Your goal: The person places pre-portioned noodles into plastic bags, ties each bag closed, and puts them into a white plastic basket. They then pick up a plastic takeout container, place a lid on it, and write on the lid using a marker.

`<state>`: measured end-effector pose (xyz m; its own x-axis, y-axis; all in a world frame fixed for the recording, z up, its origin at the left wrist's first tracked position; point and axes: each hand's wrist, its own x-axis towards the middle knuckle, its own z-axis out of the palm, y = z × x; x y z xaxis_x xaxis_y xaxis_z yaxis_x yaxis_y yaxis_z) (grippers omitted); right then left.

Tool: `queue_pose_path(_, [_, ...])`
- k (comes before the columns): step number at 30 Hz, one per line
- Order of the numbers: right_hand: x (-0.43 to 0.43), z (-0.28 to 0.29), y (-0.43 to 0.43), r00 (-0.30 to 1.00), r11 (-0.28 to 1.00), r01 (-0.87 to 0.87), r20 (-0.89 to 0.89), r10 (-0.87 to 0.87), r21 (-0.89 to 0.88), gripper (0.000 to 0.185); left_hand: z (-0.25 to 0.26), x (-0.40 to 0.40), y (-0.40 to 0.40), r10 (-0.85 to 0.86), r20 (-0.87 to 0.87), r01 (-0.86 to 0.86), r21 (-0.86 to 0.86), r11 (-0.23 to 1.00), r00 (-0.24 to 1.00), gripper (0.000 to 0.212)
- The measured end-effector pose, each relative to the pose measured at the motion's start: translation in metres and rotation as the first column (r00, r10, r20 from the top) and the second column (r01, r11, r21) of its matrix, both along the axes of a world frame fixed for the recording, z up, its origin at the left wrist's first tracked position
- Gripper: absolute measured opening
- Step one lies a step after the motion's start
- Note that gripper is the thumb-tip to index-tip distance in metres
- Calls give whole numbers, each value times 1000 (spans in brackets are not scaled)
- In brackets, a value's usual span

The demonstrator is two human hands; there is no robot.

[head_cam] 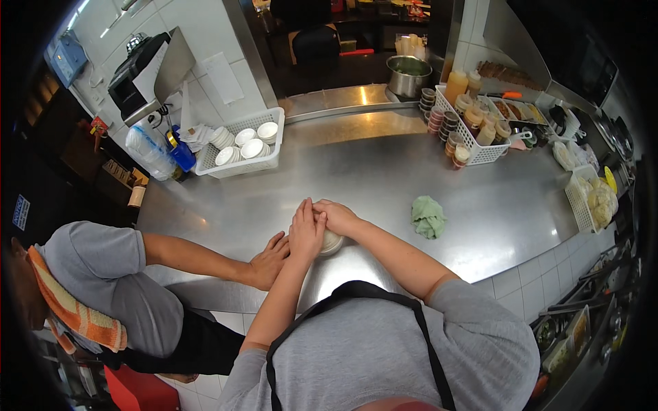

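A round, pale lidded container [331,243] stands near the front edge of the stainless steel counter [370,174], partly covered by my hands. My left hand [307,231] lies over its left side, fingers extended away from me. Over the far side curls my right hand [336,217], its fingertips meeting those of the left. The hands hide much of the container, so the grip of each is unclear. A crumpled green cloth [428,217] lies on the counter to the right.
A co-worker's hand [270,263] rests on the counter close beside my left hand. At back left, a white plastic basket [241,167] holds stacked small white dishes. Another basket [486,154] with sauce bottles, small lidded cups and a steel pot [408,77] stand at back right.
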<state>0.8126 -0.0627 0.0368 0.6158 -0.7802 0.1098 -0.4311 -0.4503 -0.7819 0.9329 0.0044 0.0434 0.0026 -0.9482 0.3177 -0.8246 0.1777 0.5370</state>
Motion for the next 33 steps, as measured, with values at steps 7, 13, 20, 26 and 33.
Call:
queue_pose_path(7, [-2,1,5,1000,1000,17,-4,-17,19,28,3,0,-5,7,45,-14,152,988,999,59])
queue_pose_path(13, [-3,2,26,943,888,319,205,-262,-331,27,1,2,11,-89,137,126,-298,946,987,43])
queue_pose_path(20, [-7,-6,31,909,842,410,235,-345,-351,25,-7,-24,14,11,253,18,-114,993,967,47])
queue_pose_path(26, [-44,-4,11,863,776,492,106,-494,-394,27,-4,-24,-15,-58,366,107,-113,988,929,48])
queue_pose_path(33, [-226,-40,43,631,739,623,-395,-668,-256,35,-17,26,-88,203,436,-159,-134,978,877,49])
